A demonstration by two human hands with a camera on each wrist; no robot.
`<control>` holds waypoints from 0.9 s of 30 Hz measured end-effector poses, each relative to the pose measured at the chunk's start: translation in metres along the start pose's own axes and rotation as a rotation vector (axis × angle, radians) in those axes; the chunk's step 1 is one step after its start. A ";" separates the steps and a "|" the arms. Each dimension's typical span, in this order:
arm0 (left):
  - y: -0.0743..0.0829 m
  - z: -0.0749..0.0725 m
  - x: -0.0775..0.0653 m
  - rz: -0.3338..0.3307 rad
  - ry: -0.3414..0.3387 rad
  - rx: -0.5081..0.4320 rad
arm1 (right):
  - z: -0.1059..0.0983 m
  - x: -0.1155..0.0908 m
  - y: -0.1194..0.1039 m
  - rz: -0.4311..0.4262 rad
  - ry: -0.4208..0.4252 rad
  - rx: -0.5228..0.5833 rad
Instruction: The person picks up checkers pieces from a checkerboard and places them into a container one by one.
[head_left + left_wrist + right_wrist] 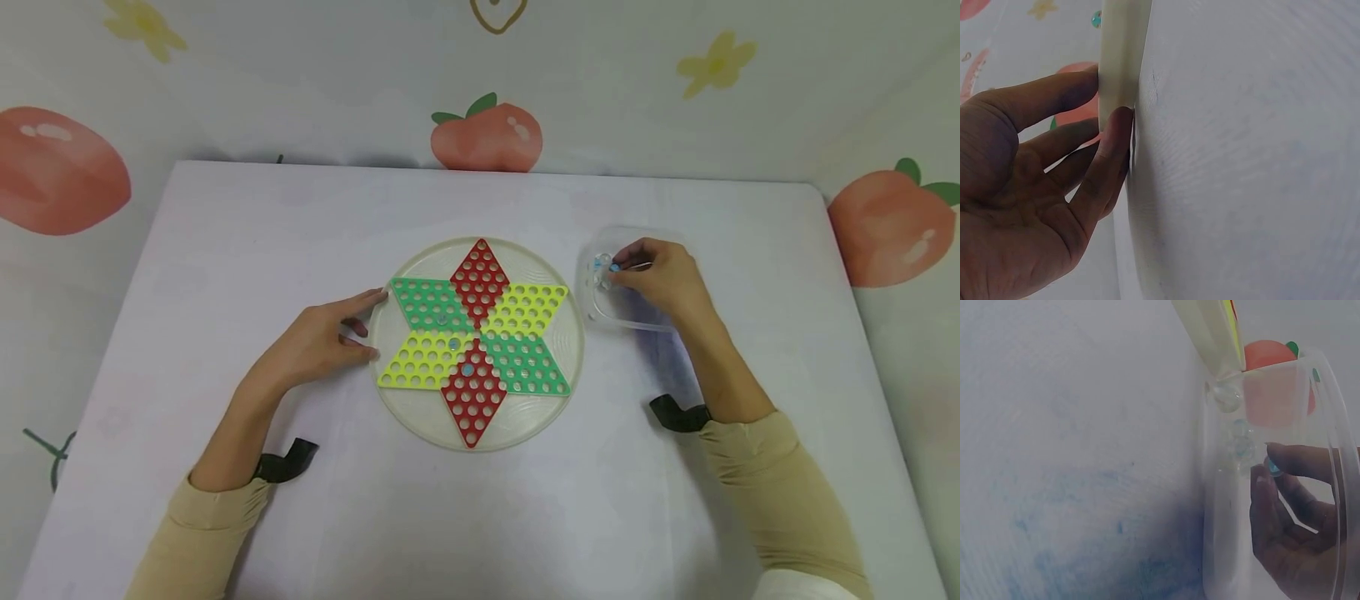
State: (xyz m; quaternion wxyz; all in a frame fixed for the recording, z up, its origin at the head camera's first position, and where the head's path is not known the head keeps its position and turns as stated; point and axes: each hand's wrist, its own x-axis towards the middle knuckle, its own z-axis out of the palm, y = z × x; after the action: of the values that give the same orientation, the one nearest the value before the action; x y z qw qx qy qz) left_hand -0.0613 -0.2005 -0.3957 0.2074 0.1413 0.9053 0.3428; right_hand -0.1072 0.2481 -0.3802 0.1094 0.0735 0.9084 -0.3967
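Note:
A round Chinese checkers board with a red, green and yellow star lies on the table. Three bluish glass marbles sit in its holes, one of them on the lower red point. My left hand touches the board's left rim, thumb and fingers spread along the edge. Over a clear plastic box to the right of the board, my right hand pinches a blue marble between thumb and fingertips. Several more clear and blue marbles lie inside the box by its left wall.
The white-covered table extends on every side of the board. Behind it rises a pale backdrop printed with peaches and yellow flowers. Dark wrist mounts stick out from both forearms.

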 end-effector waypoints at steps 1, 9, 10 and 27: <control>0.000 0.000 0.000 -0.001 -0.001 -0.002 | 0.001 0.001 0.000 0.002 -0.004 -0.003; 0.000 0.001 0.000 0.006 -0.004 -0.020 | 0.002 0.003 0.000 0.025 -0.021 -0.008; 0.001 0.001 0.000 0.009 -0.007 -0.023 | 0.002 0.003 0.001 0.029 -0.021 -0.016; -0.001 0.002 -0.001 -0.015 -0.008 -0.019 | 0.005 0.011 0.001 0.062 -0.064 -0.016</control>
State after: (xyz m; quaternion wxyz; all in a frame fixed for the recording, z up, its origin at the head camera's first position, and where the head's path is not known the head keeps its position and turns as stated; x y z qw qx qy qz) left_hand -0.0601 -0.2002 -0.3970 0.2150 0.1340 0.9021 0.3494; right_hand -0.1173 0.2454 -0.3871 0.1514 0.0877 0.9049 -0.3879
